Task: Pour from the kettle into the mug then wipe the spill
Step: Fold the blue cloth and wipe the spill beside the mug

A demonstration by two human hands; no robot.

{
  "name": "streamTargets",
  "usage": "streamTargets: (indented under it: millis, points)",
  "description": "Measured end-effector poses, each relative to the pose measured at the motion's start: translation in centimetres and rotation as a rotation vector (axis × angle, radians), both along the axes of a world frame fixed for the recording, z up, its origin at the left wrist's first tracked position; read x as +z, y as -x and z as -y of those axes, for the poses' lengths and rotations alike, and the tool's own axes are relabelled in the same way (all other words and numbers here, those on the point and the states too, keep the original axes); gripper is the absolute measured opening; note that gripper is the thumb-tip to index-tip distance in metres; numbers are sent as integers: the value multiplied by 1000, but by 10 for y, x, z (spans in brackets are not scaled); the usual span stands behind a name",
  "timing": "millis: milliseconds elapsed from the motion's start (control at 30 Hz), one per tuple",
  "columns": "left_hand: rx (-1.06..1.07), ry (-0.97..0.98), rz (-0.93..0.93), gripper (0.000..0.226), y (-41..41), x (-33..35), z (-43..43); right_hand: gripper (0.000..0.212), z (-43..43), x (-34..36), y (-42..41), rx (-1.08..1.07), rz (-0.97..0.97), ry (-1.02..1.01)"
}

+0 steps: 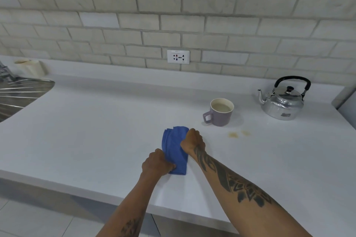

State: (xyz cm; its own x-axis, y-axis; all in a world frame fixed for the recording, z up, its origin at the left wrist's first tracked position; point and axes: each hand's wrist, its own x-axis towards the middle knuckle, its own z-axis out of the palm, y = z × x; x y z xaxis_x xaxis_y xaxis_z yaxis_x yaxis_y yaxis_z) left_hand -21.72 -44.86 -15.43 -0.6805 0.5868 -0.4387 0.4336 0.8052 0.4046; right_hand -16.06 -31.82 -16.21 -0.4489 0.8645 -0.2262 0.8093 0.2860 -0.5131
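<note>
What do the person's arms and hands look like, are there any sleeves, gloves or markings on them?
Both forearms are bare: no sleeves, gloves, watch or rings show. The right forearm carries large dark tattoos, a leaf-like pattern running from near the wrist toward the elbow, ending in a flower-like shape. The left forearm has a smaller dark tattoo near the bottom edge of the view. The left hand and right hand show no markings.

Soft even light, slight blur, bowed edges.
</note>
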Motion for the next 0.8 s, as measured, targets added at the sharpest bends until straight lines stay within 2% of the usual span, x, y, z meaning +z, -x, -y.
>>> streamTargets:
  millis: [100, 267, 467, 533, 667, 733, 800]
  points:
    - [-24, 26, 19, 46, 5, -1, -2, 45, 6, -4, 1, 16, -1, -65]
    - [-34, 9, 67, 38, 9, -5, -4, 44, 8, -3, 4, 2, -97, -5]
    - [-115, 12, 97, 35, -18, -6, -23, 51, -13, -1, -30, 18, -125, -11]
    - [-166, 17, 102, 41, -31, -6, -33, 53, -23, -2, -45, 15, -135, -38]
    - [-236, 40, 111, 53, -47, -10, -51, 33, -48, 1, -77, -6, -180, -99]
    - [-239, 27, 66, 60, -48, -10, -60, 24, -61, 4, -94, -10, -189, -133]
    - [-217, -40, -20, 58, -45, -9, -67, 18, -76, 6, -112, -5, -176, -170]
